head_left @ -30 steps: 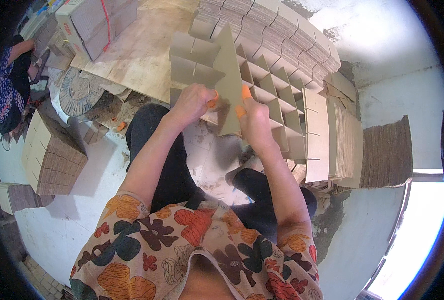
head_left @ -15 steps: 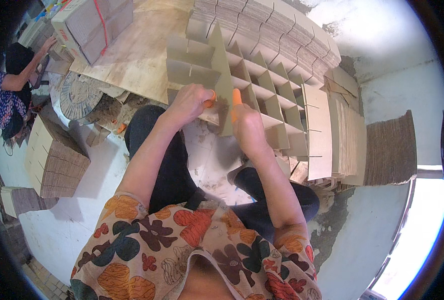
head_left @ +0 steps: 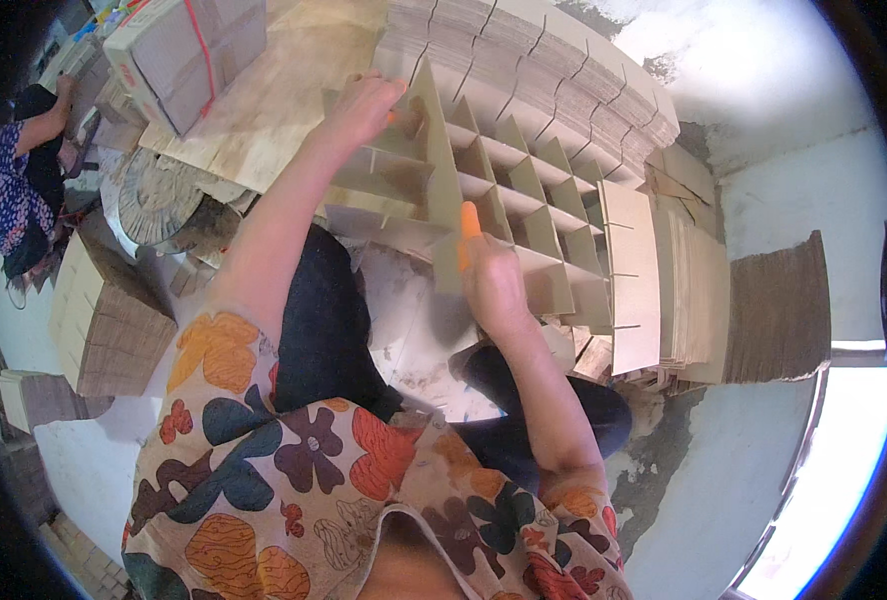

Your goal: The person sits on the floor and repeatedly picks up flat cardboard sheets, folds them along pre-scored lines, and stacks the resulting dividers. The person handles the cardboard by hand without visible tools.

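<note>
A cardboard divider grid (head_left: pixel 509 185) stands in front of me, made of slotted strips crossing one another. My right hand (head_left: pixel 494 285) is closed on the near end of a long cardboard strip (head_left: pixel 442 200), with an orange finger cover (head_left: pixel 469 222) on one of its fingers. Farther off, my left hand (head_left: pixel 366 108) is closed at the far left part of the grid, beside the long strip's far end. It seems to pinch the top of a cross strip, though its fingertips are partly hidden. Orange shows on that hand too.
Tall stacks of slotted cardboard (head_left: pixel 554 75) stand behind the grid, with more upright sheets (head_left: pixel 689 290) at right. A taped carton (head_left: pixel 189 60) sits on a wooden board (head_left: pixel 274 120). Another cardboard stack (head_left: pixel 114 320) stands at left. A co-worker (head_left: pixel 29 190) sits at far left.
My left hand has moved away from me, from the strip's middle to the grid's far part. My right hand has come slightly nearer to me, still at the strip's near end.
</note>
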{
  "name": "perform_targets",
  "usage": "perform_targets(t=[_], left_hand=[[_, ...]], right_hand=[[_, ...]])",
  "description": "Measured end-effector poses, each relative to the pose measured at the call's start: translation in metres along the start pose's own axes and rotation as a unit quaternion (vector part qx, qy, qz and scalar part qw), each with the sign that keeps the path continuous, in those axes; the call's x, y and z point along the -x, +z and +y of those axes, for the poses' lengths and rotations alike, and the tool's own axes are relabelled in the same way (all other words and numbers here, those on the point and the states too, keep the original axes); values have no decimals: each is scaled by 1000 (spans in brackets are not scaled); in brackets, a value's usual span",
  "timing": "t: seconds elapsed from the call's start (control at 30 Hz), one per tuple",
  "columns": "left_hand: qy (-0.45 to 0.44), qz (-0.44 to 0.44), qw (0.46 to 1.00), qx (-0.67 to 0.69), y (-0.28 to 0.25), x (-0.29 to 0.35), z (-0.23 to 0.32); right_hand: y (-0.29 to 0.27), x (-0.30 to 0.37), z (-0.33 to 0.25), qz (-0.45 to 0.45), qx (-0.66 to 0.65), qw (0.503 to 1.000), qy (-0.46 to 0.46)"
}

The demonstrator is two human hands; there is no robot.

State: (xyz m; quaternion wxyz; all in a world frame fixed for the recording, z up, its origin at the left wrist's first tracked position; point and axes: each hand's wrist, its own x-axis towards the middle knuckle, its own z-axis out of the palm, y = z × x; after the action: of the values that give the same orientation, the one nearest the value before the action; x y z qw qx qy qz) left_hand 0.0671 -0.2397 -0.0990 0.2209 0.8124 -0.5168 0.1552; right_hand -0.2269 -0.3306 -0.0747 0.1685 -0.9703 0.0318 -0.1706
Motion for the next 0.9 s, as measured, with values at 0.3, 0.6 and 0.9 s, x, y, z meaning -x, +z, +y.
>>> perform_targets(t=[0.3,0.6,0.9], left_hand=[[-26,-85,996,10,18,-2,-6],[54,-7,997,45,13,0,14],[65,-29,997,43,-9,1,24]], right_hand=[[14,-7,7,-40,-35,998,32],[-11,-11,0,-90,58,991,82],[-116,107,156,178,344,880,275]])
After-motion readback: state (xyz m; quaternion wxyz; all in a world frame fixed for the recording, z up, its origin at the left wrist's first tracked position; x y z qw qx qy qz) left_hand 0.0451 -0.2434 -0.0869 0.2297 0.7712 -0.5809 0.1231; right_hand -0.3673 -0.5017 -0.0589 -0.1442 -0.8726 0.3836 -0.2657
